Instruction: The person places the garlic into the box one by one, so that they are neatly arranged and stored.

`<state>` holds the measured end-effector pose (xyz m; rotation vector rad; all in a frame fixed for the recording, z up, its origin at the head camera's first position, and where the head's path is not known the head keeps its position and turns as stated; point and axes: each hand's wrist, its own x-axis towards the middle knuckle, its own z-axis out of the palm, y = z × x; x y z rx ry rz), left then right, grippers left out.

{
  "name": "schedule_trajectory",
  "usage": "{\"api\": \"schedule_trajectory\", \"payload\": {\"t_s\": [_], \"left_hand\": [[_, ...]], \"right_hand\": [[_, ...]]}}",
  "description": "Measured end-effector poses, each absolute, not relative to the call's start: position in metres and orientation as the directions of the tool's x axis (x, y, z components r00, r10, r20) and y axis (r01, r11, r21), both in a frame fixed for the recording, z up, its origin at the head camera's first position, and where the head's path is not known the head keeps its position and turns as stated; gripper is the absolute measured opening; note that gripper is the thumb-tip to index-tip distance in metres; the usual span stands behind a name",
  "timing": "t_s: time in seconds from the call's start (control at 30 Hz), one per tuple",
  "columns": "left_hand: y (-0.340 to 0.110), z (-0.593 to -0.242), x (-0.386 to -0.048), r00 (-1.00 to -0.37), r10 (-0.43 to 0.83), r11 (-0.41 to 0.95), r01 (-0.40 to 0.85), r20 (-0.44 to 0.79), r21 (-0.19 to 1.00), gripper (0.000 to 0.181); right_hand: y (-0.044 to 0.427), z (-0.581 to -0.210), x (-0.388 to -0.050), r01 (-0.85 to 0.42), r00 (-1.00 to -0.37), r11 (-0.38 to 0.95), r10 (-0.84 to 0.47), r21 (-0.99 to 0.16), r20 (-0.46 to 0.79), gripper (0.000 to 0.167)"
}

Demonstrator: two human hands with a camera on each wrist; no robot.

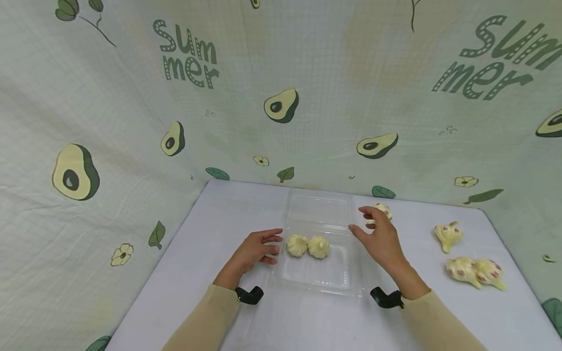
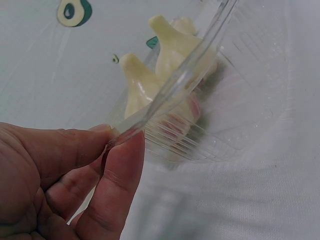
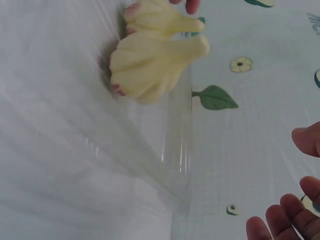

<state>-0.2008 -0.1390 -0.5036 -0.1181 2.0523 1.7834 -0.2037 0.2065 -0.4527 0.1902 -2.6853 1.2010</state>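
A clear plastic clamshell box [image 1: 309, 288] lies opened out on the table, its lid [image 1: 320, 195] folded back away from me. Two pale garlic bulbs [image 1: 318, 247] sit side by side in the far left part of its base; their pink-tinged ends and thick stems show in both wrist views. My left hand [image 1: 256, 251] pinches the box's left rim [image 2: 165, 92] between thumb and finger. Over by the right edge, close to the hinge, my right hand [image 1: 382, 241] hovers with thumb and fingers spread and nothing between them.
Another garlic bulb [image 1: 384, 209] is partly hidden behind my right hand. Farther right lie a single bulb [image 1: 449, 236] and a touching pair of bulbs [image 1: 461, 269]. A printed cloth [image 1: 307, 146] hangs around the white table [image 1: 210, 229] at the back and sides.
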Motion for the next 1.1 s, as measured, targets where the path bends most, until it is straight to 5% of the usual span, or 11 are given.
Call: {"api": "schedule_trajectory", "payload": {"t_s": [0.53, 1.1], "left_hand": [[-0.139, -0.502, -0.201, -0.907, 0.201, 0.174, -0.338, -0.369, 0.925, 0.059], [-0.139, -0.502, -0.201, -0.908, 0.219, 0.164, -0.328, -0.359, 0.930, 0.059]], "right_hand": [[0.258, -0.463, -0.233, -0.244, -0.940, 0.703, -0.003, -0.668, 0.340, 0.055], [0.286, -0.478, -0.267, -0.208, -0.970, 0.728, -0.067, -0.654, 0.233, 0.060]]}}
